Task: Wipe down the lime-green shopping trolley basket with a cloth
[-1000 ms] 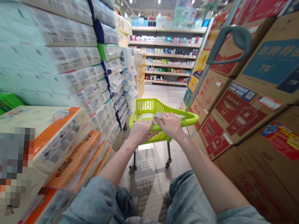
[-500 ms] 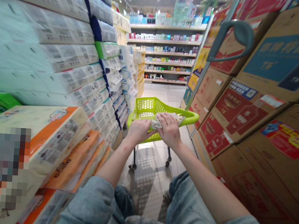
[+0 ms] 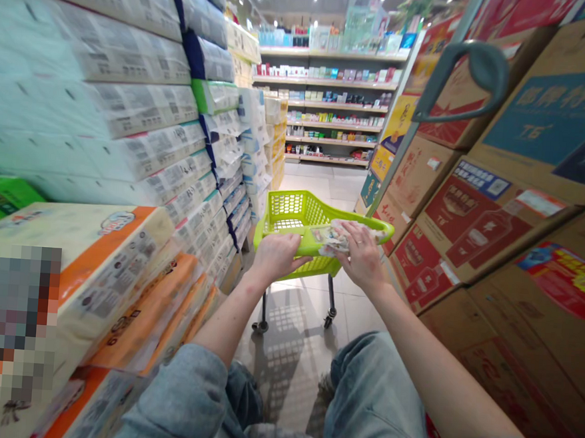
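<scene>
A lime-green shopping cart (image 3: pixel 319 267) with a perforated plastic basket stands on the floor in front of me. My left hand (image 3: pixel 278 255) is closed around the left part of its handle, thumb underneath. On the right part of the handle, my right hand (image 3: pixel 363 254) presses a crumpled, pale patterned cloth (image 3: pixel 339 235), with its fingers bent over it. The cloth covers some of the handle between my hands, and its underside is hidden. Two of the cart's dark legs with wheels (image 3: pixel 330 317) show below the basket.
Stacked tissue packs (image 3: pixel 144 115) line my left side, with orange-and-cream packs (image 3: pixel 136 235) close to my left arm. Cardboard cartons (image 3: pixel 478 212) are piled on the right, a grey loop-shaped handle (image 3: pixel 462 81) in front of them. Shelves of small goods (image 3: pixel 332 81) stand across the aisle's far end.
My right hand has slid the cloth to the right along the cart handle, away from my left hand. The left hand keeps its grip, and the cart stays about where it was.
</scene>
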A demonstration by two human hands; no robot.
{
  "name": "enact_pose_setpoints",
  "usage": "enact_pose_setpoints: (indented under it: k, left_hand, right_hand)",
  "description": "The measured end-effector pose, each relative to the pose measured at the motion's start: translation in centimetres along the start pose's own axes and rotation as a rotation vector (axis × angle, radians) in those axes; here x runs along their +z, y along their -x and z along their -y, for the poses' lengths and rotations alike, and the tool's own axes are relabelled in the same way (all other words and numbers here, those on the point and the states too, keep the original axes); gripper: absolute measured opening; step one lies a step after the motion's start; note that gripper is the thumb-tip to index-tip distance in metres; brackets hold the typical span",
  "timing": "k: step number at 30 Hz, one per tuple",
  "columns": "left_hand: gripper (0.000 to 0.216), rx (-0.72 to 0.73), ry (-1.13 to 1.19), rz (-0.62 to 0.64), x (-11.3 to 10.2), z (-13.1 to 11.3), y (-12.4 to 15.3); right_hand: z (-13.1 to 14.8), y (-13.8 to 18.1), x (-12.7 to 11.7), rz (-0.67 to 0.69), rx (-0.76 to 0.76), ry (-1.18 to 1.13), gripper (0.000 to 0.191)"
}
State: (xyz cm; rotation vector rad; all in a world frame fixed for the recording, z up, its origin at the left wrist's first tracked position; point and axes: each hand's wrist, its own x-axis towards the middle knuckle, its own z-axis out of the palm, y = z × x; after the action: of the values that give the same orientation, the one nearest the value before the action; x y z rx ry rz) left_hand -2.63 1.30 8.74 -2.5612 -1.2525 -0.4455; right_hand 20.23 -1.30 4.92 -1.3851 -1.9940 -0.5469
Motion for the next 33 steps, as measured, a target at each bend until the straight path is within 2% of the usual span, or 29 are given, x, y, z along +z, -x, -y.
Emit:
enact_pose_setpoints:
  k: [5,11,16,20,22,25,28,31,33]
  left_hand:
    - [0.044,-0.008,0.001,-0.009,-0.1,-0.3,-0.2]
    - [0.045,-0.022,0.01,-0.01,0.0,-0.1,-0.2]
    - [0.042,-0.026,-0.015,-0.009,0.0,0.5,-0.1]
    - [0.042,-0.018,-0.019,-0.009,-0.1,1.0,0.1]
    - [0.045,-0.02,-0.017,-0.002,-0.2,1.1,0.1]
    - [0.046,-0.021,-0.005,0.007,-0.4,1.0,0.2]
    - [0.045,-0.039,0.012,0.017,-0.5,0.6,0.1]
    - [0.043,-0.052,0.014,0.02,-0.3,0.3,0.0]
    - [0.043,-0.051,0.016,0.012,-0.1,0.1,-0.1]
  right_hand:
    - [-1.3,0.2,0.0,0.009,0.165,0.092,0.048]
    - [1.5,-1.8,-0.2,0.072,0.247,0.054,0.044]
    - [4.0,-2.9,0.3,0.057,0.115,-0.054,0.045]
    - [3.9,-2.9,0.3,0.095,-0.038,-0.177,0.073]
    - [2.8,-2.6,0.0,0.139,-0.099,-0.216,0.077]
    - [0.9,-2.1,-0.7,0.198,-0.091,-0.21,0.067]
    - [-0.1,-1.8,-1.0,0.209,0.04,-0.152,0.053]
    - [0.5,-2.3,-0.9,0.206,0.129,-0.092,0.045]
    - [1.5,-3.2,-0.9,0.2,0.122,-0.074,0.042]
